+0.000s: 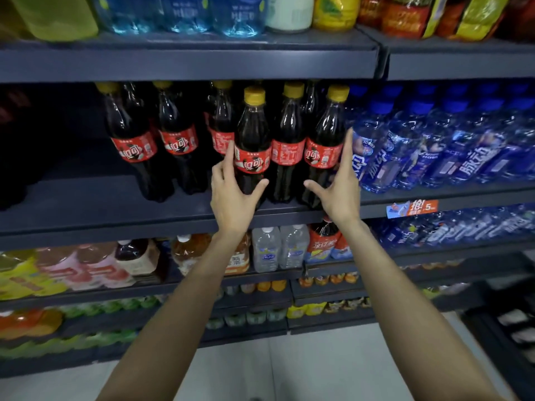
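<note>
Several cola bottles with yellow caps and red labels stand on the dark middle shelf (173,218). My left hand (231,195) reaches up to the front cola bottle (252,146). Its index finger lies straight along the bottle's left side and its thumb crosses the lower front. My right hand (337,186) is at the rightmost cola bottle (324,140), fingers straight up along its right side, thumb spread to the left in front of its base. A third cola bottle (288,143) stands between those two.
Blue-capped water bottles (419,146) fill the shelf to the right of the cola. The left part of the cola shelf is dark and bare. The shelf above (188,62) hangs low over the caps. Lower shelves hold mixed drinks; a price tag (412,208) sticks out.
</note>
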The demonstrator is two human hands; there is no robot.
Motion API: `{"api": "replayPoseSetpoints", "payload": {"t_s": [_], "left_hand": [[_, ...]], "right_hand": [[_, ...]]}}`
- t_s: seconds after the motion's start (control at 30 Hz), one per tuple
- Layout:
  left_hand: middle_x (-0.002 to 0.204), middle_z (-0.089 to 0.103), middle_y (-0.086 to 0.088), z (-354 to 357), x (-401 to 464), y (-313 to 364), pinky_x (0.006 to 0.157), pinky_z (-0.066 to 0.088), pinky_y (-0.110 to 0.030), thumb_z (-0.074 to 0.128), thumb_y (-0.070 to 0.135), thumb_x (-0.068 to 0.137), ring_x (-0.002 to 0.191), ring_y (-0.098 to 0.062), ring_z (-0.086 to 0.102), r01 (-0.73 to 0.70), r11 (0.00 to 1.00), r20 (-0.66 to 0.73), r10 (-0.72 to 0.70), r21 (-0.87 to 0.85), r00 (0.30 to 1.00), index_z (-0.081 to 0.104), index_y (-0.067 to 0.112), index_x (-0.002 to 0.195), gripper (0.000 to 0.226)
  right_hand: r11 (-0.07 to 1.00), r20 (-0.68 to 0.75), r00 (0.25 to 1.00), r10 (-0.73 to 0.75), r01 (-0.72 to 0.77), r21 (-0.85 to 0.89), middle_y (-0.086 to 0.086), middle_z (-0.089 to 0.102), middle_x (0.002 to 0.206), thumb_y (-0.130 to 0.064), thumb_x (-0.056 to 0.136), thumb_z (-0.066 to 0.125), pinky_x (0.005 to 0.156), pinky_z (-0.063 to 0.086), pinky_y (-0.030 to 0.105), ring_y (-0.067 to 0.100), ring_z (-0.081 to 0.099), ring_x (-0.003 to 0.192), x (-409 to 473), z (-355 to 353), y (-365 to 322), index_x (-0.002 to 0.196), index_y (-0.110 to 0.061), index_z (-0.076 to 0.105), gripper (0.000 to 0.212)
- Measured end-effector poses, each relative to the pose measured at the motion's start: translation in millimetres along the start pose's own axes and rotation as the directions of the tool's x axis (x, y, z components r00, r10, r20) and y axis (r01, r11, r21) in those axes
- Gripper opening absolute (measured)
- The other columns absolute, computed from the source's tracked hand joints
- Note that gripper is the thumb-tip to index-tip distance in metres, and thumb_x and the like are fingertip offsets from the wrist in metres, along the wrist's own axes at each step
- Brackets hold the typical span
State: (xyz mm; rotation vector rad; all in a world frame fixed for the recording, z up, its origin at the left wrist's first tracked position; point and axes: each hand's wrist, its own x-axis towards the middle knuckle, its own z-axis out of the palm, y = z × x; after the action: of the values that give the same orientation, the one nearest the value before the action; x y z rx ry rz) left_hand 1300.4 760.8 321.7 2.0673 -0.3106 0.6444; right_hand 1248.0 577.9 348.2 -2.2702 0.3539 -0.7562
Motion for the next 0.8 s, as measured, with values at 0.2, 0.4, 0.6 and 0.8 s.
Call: {"api": "replayPoseSetpoints", "payload": {"t_s": [0.2, 0.4, 0.6, 0.8], "left_hand": [[0.128, 0.047, -0.004, -7, 2, -12, 0.081, 0.055, -0.042, 0.068, 0.042, 0.083, 0.099, -0.007, 0.049, -0.018, 0.998, 0.061, 0.021, -0.052, 0.998, 0.014, 0.029, 0.150, 0.087], [0.131, 0.039, -0.008, -8, 3, -15, 0.084, 0.055, -0.040, 0.069, 0.034, 0.084, 0.098, -0.008, 0.046, -0.029, 0.997, 0.080, 0.034, -0.068, 0.996, 0.015, 0.023, 0.151, 0.087], [0.136, 0.037, -0.009, -12, -16, -5, 0.085, 0.047, -0.024, 0.067, 0.025, 0.085, 0.114, -0.016, 0.048, -0.011, 0.994, -0.007, 0.011, -0.108, 1.000, 0.018, 0.014, 0.149, 0.081], [0.116, 0.051, 0.006, -18, -69, 33, 0.089, 0.044, -0.023, 0.058, 0.015, 0.090, 0.106, -0.013, 0.052, -0.092, 0.943, 0.007, 0.099, -0.321, 0.995, 0.043, 0.019, 0.131, 0.044]], "right_hand": [[0.997, -0.046, 0.998, 0.043, -0.045, -0.057, 0.012, 0.064, 0.093, -0.016, 0.079, 0.075, 0.080, 0.050, 0.040, 0.029, 0.064, 0.086, 8, 13, -2, 0.148, -0.033, -0.014, 0.114], [1.000, 0.022, 0.999, 0.028, -0.028, 0.007, 0.014, 0.035, 0.144, -0.013, 0.082, 0.073, 0.099, 0.039, 0.037, 0.026, 0.042, 0.128, 3, 7, -2, 0.150, -0.026, -0.009, 0.108], [0.999, 0.076, 0.997, 0.025, -0.028, 0.033, 0.010, 0.028, 0.148, -0.019, 0.088, 0.067, 0.104, 0.024, 0.023, 0.020, 0.030, 0.135, -32, -4, 3, 0.152, -0.019, 0.001, 0.092], [0.988, -0.089, 0.992, -0.092, 0.080, -0.130, 0.003, 0.060, 0.122, -0.024, 0.094, 0.054, 0.099, 0.039, 0.036, 0.022, 0.050, 0.115, -89, -48, 24, 0.133, -0.014, 0.048, 0.042]]}}
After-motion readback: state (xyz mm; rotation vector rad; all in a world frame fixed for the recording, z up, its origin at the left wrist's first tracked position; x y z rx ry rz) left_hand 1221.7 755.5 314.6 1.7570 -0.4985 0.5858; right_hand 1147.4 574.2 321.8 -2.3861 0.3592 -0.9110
